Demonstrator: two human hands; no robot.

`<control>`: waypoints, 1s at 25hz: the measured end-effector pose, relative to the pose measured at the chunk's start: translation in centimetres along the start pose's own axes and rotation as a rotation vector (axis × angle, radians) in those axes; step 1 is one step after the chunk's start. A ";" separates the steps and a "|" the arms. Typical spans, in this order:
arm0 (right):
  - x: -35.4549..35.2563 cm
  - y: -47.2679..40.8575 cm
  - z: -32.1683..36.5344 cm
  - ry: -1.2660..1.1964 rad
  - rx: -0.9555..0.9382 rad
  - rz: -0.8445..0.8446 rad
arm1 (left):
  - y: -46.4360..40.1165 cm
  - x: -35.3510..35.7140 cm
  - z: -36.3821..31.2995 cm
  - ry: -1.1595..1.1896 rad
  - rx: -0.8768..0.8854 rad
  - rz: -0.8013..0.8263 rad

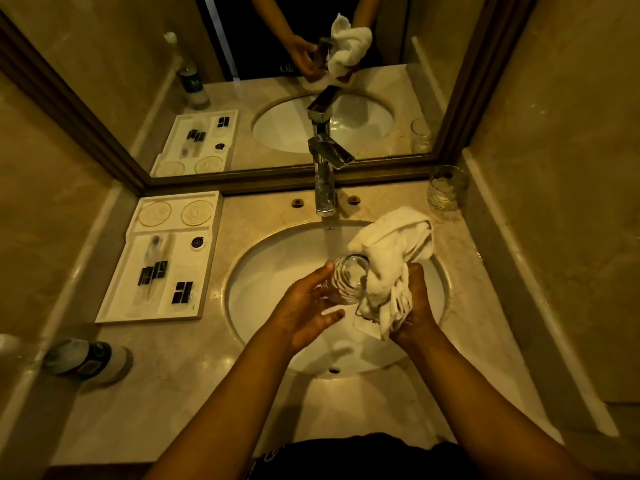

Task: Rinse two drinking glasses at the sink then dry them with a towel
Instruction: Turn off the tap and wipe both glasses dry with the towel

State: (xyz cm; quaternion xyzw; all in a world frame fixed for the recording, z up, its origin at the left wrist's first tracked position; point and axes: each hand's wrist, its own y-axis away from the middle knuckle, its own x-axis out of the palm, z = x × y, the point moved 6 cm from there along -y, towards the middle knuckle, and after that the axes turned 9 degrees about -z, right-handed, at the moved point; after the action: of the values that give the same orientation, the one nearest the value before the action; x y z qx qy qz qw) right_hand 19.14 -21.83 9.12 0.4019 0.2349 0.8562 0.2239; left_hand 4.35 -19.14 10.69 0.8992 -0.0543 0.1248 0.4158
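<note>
The grip of the left hand (pixel 308 306) is closed loosely around the clear ribbed drinking glass (pixel 344 282), palm against its side and fingers partly spread beneath it, holding it tilted on its side over the white oval sink basin (pixel 270 271) with the mouth turned toward the mirror; the grip of the right hand (pixel 414 303) is closed on a bunched white cotton towel (pixel 391 258), which presses against the right side of the glass and rises in a loose fold above it; the chrome tap (pixel 325 188) shows no running water that I can make out, so the step in hand looks to be drying, not rinsing; whether the towel reaches inside the glass cannot be told, since the cloth hides that edge; a second clear patterned drinking glass (pixel 446 188) stands upright on the beige marble desk (pixel 194 375) at the far right corner, well apart from the hands, and whether it is already dry I cannot tell; the next move, as I judge it, calls for turning the held glass against the towel, keeping the left grip firm because wet glass is slippery, then setting it upright on the desk; a white amenity tray (pixel 114 306) and a plastic water bottle (pixel 86 358) lie to the left, clear of the work.
</note>
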 end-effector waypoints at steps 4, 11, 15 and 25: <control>-0.1 1.2 4.2 0.565 -0.553 0.026 | 0.6 1.6 1.9 -0.041 -0.291 0.156; 0.3 2.4 5.4 0.633 -0.591 0.046 | -1.2 1.7 2.4 0.084 -0.051 0.193; -1.3 2.0 5.7 0.634 -0.467 -0.095 | -0.9 0.8 0.0 -0.188 0.189 0.280; -4.4 3.3 6.9 0.821 -0.567 -0.276 | -2.7 0.0 2.8 -0.084 0.154 0.272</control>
State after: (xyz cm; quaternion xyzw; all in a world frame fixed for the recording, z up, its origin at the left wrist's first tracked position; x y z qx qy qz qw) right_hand 26.46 -25.40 12.36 -0.0783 0.1130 0.9360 0.3241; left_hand 5.40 -19.53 6.91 0.9172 -0.1831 0.1457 0.3224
